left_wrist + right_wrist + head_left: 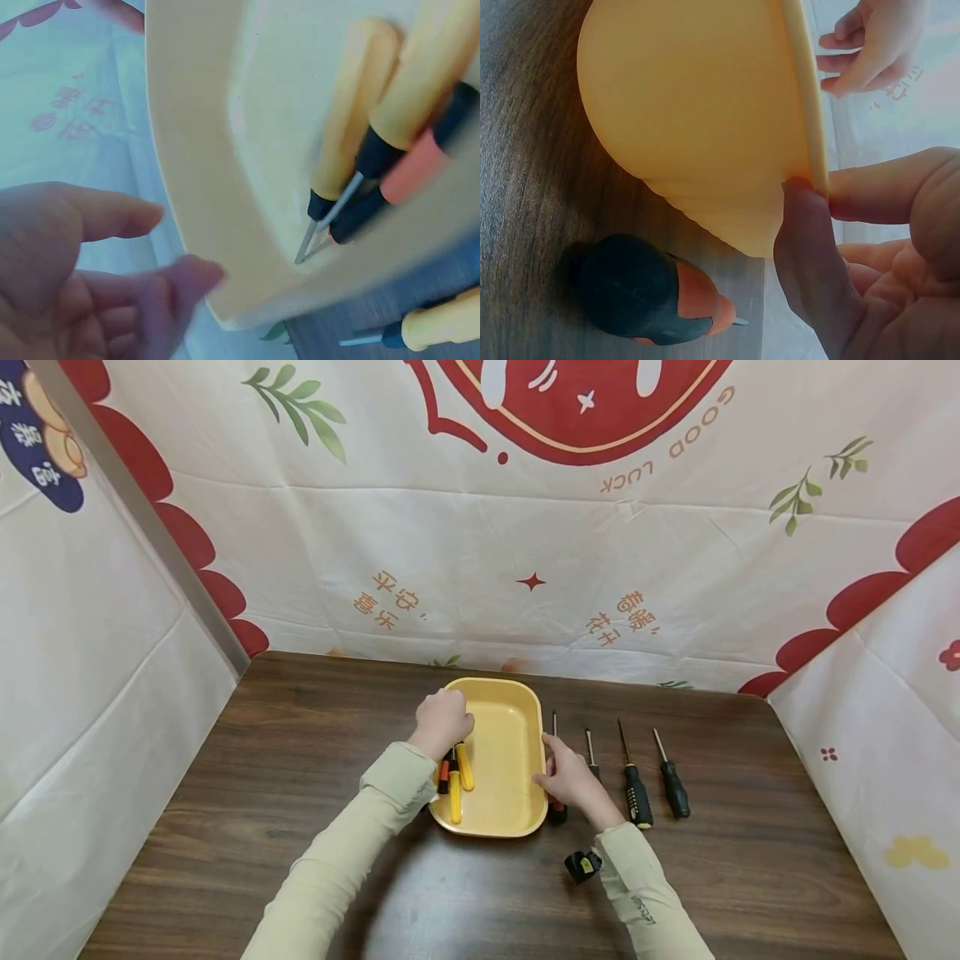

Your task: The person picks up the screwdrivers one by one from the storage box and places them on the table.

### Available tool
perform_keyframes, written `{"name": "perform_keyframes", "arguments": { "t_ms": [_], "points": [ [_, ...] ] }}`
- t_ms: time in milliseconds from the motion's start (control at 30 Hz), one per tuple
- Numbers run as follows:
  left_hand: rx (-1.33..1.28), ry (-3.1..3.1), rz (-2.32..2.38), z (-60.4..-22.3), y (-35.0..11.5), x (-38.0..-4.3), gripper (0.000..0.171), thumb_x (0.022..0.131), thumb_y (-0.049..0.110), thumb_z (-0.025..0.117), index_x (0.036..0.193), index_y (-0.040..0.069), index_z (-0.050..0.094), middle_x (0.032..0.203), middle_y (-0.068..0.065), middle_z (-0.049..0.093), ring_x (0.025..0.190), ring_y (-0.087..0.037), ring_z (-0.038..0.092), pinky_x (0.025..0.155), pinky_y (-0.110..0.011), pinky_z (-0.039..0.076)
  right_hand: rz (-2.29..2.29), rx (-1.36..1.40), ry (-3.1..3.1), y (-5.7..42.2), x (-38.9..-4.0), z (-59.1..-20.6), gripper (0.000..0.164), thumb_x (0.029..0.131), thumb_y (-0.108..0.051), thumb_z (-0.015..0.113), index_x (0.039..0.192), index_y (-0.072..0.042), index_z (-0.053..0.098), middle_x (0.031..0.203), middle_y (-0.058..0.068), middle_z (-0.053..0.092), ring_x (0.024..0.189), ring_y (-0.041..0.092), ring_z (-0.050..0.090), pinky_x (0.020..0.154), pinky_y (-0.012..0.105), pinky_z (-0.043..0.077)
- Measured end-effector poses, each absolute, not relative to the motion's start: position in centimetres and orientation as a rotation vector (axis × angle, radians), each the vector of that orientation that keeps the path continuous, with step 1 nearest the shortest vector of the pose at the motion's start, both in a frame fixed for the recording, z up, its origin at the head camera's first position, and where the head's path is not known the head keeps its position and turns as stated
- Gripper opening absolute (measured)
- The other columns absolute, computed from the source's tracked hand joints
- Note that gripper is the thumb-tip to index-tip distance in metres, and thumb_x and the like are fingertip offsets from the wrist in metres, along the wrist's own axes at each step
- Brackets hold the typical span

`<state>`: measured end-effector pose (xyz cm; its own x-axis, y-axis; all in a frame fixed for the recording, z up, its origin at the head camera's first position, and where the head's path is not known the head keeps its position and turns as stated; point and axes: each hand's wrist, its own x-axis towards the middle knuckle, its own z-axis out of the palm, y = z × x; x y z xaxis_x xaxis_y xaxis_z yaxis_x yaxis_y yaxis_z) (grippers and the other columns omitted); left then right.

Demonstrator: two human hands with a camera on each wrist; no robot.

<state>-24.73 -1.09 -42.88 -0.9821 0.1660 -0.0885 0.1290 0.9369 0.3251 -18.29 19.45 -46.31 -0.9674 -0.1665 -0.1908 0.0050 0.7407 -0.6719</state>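
Yellow tray (498, 760) on the table (750, 860), between the person's two hands. Right hand (572, 774): narrow grip, thumb and finger pinching the tray's right rim. Left hand (444, 722): at the far-left corner, grip empty, thumb and nearest finger parted by a moderate gap; one finger overlaps the rim in the left-wrist view, contact uncertain. Inside, along the left wall: two yellow-handled screwdrivers (455, 793) and a red-and-black-handled tool (443, 774), shafts toward the far end. Another yellow-handled screwdriver (446, 322) lies outside, beside the tray. To the right, an orange-and-black screwdriver (645, 296) just beside the tray, then three dark-handled screwdrivers (637, 793) in a loose row. Step in hand, as judged: steadying the tray partway through handling the tools; whether loading or unloading, cannot tell. Next move probably calls for the right pinch to hold firm while the left closes on the rim or a handle; a one-sided pull could slew the tray into the nearest screwdriver.
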Motion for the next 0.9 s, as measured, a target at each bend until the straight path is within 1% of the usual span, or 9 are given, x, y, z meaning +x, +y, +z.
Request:
{"name": "perform_keyframes", "arguments": {
  "t_ms": [100, 233, 333, 367, 467, 667, 733, 800, 900],
  "points": [
    [0.194, 2.943, 0.412, -43.0, -0.3, -25.2, 0.029, 0.081, 0.015, 0.057, 0.055, 0.013, 0.045, 0.062, -0.004, 0.049, 0.061, -0.022, 0.053, 0.044, -0.033, 0.042, -1.039, -0.126, 2.705, 19.4, -18.3, -46.4, 0.066, 0.079, -0.001, 0.063, 0.135, 0.007, 0.03, 0.068, 0.006, 0.051, 0.046, 0.013, 0.048, 0.045, 0.027, 0.042],
    [0.182, 2.891, 0.321, -43.6, 0.6, -25.9, 0.008, 0.08, 0.017, 0.06, 0.076, 0.01, 0.06, 0.083, -0.006, 0.061, 0.074, -0.021, 0.058, 0.052, -0.035, 0.047, -1.044, -0.124, 2.704, 19.5, -18.3, -46.5, 0.065, 0.079, 0.0, 0.063, 0.135, 0.007, 0.03, 0.068, 0.007, 0.051, 0.045, 0.013, 0.048, 0.044, 0.027, 0.042],
    [0.173, 2.834, 0.307, -44.0, 1.2, -26.0, 0.016, 0.08, 0.018, 0.059, 0.093, 0.008, 0.063, 0.095, -0.008, 0.061, 0.078, -0.021, 0.057, 0.055, -0.035, 0.049, -1.057, -0.119, 2.694, 19.5, -18.3, -46.5, 0.065, 0.08, 0.0, 0.062, 0.136, 0.007, 0.029, 0.068, 0.007, 0.051, 0.044, 0.013, 0.048, 0.043, 0.028, 0.043],
    [0.165, 2.815, 0.311, -44.0, 1.4, -26.1, 0.019, 0.08, 0.018, 0.059, 0.095, 0.008, 0.063, 0.097, -0.009, 0.061, 0.079, -0.021, 0.057, 0.056, -0.035, 0.049, -1.061, -0.117, 2.691, 19.5, -18.3, -46.5, 0.065, 0.08, 0.0, 0.062, 0.136, 0.007, 0.029, 0.067, 0.007, 0.051, 0.044, 0.013, 0.048, 0.043, 0.028, 0.043],
    [0.13, 2.772, 0.323, -44.2, 1.7, -26.0, 0.02, 0.08, 0.016, 0.059, 0.097, 0.007, 0.064, 0.1, -0.009, 0.06, 0.079, -0.021, 0.054, 0.055, -0.032, 0.047, -1.064, -0.117, 2.687, 19.4, -18.3, -46.5, 0.065, 0.08, 0.0, 0.062, 0.136, 0.007, 0.029, 0.068, 0.007, 0.051, 0.044, 0.013, 0.048, 0.043, 0.028, 0.043],
    [0.133, 2.726, 0.271, -44.1, 2.1, -25.8, 0.017, 0.08, 0.008, 0.057, 0.094, 0.006, 0.066, 0.1, -0.008, 0.061, 0.077, -0.019, 0.051, 0.053, -0.026, 0.043, -1.06, -0.11, 2.689, 19.4, -18.3, -46.5, 0.066, 0.08, 0.0, 0.063, 0.136, 0.006, 0.029, 0.067, 0.007, 0.051, 0.044, 0.013, 0.048, 0.043, 0.027, 0.043],
    [0.146, 2.729, 0.256, -44.2, 2.2, -25.8, 0.018, 0.081, 0.007, 0.055, 0.095, 0.005, 0.066, 0.101, -0.007, 0.062, 0.08, -0.019, 0.054, 0.059, -0.026, 0.046, -1.059, -0.118, 2.695, 19.4, -18.3, -46.5, 0.066, 0.08, 0.0, 0.063, 0.136, 0.007, 0.029, 0.067, 0.007, 0.051, 0.044, 0.013, 0.048, 0.043, 0.028, 0.042],
    [0.155, 2.737, 0.244, -44.3, 2.2, -25.9, 0.02, 0.083, 0.009, 0.054, 0.098, 0.005, 0.067, 0.105, -0.008, 0.063, 0.087, -0.018, 0.057, 0.069, -0.027, 0.048, -1.059, -0.125, 2.7, 19.5, -18.3, -46.6, 0.066, 0.079, 0.0, 0.063, 0.136, 0.007, 0.029, 0.067, 0.007, 0.051, 0.044, 0.013, 0.048, 0.043, 0.028, 0.042],
    [0.155, 2.749, 0.236, -44.6, 2.3, -26.0, 0.022, 0.085, 0.01, 0.053, 0.1, 0.005, 0.067, 0.11, -0.008, 0.063, 0.097, -0.019, 0.058, 0.082, -0.029, 0.047, -1.062, -0.131, 2.705, 19.5, -18.3, -46.6, 0.065, 0.079, 0.001, 0.063, 0.135, 0.007, 0.03, 0.067, 0.007, 0.051, 0.044, 0.013, 0.048, 0.043, 0.028, 0.042]
  ]
}}
